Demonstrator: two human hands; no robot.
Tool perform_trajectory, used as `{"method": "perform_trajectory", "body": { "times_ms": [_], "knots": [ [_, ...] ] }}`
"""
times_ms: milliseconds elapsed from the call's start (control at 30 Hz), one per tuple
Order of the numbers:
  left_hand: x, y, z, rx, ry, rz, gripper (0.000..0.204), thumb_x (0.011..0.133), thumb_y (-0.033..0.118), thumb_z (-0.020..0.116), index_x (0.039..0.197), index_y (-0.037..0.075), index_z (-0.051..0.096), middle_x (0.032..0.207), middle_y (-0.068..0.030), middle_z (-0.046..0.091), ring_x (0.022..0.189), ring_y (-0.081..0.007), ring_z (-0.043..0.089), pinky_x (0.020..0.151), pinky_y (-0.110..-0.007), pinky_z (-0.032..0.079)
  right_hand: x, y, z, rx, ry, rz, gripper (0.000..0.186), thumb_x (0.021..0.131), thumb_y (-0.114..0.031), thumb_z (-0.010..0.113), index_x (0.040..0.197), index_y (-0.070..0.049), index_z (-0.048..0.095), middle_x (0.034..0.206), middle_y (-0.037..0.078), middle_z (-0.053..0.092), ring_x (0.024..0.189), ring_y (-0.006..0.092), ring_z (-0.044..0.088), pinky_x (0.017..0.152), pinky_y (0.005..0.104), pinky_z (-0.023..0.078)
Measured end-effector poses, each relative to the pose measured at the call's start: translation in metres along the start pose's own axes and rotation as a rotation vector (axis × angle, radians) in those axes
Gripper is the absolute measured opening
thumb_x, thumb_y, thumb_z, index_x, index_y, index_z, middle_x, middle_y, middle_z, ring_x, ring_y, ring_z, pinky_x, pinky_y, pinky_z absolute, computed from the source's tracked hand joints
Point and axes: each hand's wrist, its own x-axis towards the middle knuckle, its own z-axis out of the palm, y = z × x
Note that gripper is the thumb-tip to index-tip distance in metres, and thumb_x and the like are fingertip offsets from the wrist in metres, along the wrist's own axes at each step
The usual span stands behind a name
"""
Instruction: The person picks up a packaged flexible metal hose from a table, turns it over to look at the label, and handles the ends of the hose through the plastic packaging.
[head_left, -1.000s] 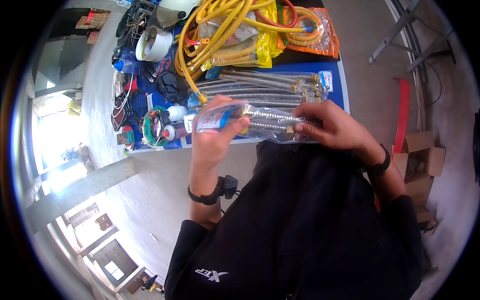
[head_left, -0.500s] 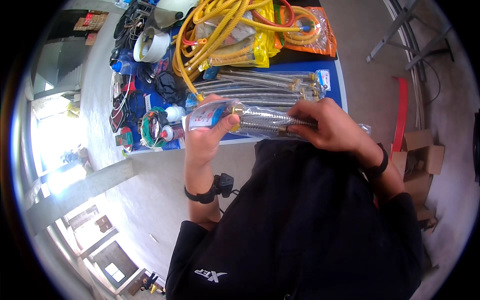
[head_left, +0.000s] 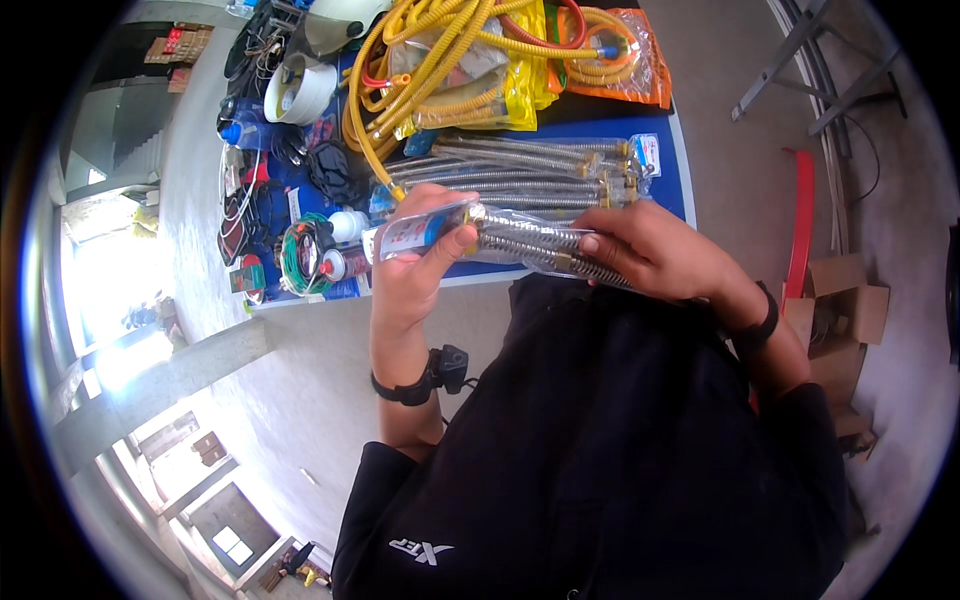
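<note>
Bag of hoses (head_left: 530,235) sits between your two hands, over the near edge of the bench (head_left: 676,178); its height above the top can't be told. Clear film, ribbed metal hoses inside lying side by side, tilted slightly down toward the right. Brass fitting (head_left: 472,215) at the left end, label card (head_left: 408,233) beyond it.

Your left hand (head_left: 425,245) holds that left end: thumb on top by the fitting, other fingers mostly hidden behind the card. Your right hand (head_left: 655,250) has its fingers narrowed on the right part, thumb on the film; the hoses' far right ends are lost under the palm.

Step in hand, as I judge it: you are handling and looking over this one bag, both ends supported. Next move seems to call for keeping the left pinch firm while the right fingers shift, since slick film could let the hoses slide.

Just beyond the bag, more bagged hoses (head_left: 540,188) lie in a row, left to right. Farther off, a yellow hose (head_left: 372,150) loops over yellow packaging, with an orange bag (head_left: 655,88) to its right. Left side: white bottle, green wire coil (head_left: 290,258), white roll (head_left: 318,92). Off the bench, right: open carton (head_left: 868,312), red strip (head_left: 803,220).
</note>
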Motion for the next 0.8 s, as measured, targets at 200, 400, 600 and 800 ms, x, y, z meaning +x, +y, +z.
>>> {"method": "perform_trajectory", "body": {
  "times_ms": [200, 400, 600, 800],
  "knots": [
    [0.000, -0.007, -0.002, -0.028, 0.015, 0.000, 0.028, 0.086, 0.010, 0.074, 0.110, -0.003, 0.067, 0.106, -0.0057, 0.059, 0.094, -0.0119, 0.056, 0.080, -0.023, 0.045, -0.001, -0.003, -0.002, 0.140, 0.016, 0.113, 0.029, 0.098, -0.027, 0.059, 0.102, 0.002, 0.060, 0.077, 0.019, 0.066, 0.073, 0.0289, 0.068, 0.066, 0.0385, 0.049],
    [0.002, -0.004, 0.002, -0.092, -0.010, 0.020, 0.029, 0.086, 0.011, 0.075, 0.110, -0.003, 0.067, 0.110, -0.0076, 0.060, 0.097, -0.0135, 0.056, 0.084, -0.024, 0.044, 0.001, 0.007, -0.001, 0.084, -0.013, 0.039, 0.033, 0.100, -0.032, 0.054, 0.098, 0.001, 0.061, 0.074, 0.017, 0.065, 0.071, 0.0276, 0.067, 0.067, 0.0385, 0.050],
    [0.005, -0.012, -0.005, 0.050, -0.069, 0.136, 0.032, 0.086, 0.009, 0.075, 0.114, -0.002, 0.065, 0.113, -0.0079, 0.060, 0.097, -0.0136, 0.058, 0.084, -0.023, 0.046, 0.004, 0.007, -0.004, 0.390, -0.166, 0.154, 0.042, 0.105, -0.037, 0.043, 0.096, 0.000, 0.060, 0.072, 0.009, 0.065, 0.069, 0.0180, 0.066, 0.067, 0.0328, 0.051],
    [0.002, -0.004, 0.012, -0.294, -0.067, -0.169, 0.037, 0.087, 0.008, 0.074, 0.119, -0.003, 0.061, 0.108, -0.0071, 0.065, 0.096, -0.0147, 0.064, 0.083, -0.028, 0.053, 0.004, 0.009, 0.000, 0.488, -0.059, 0.247, 0.040, 0.104, -0.037, 0.047, 0.099, 0.000, 0.060, 0.075, 0.006, 0.065, 0.071, 0.0133, 0.066, 0.068, 0.0297, 0.052]
  ]
}}
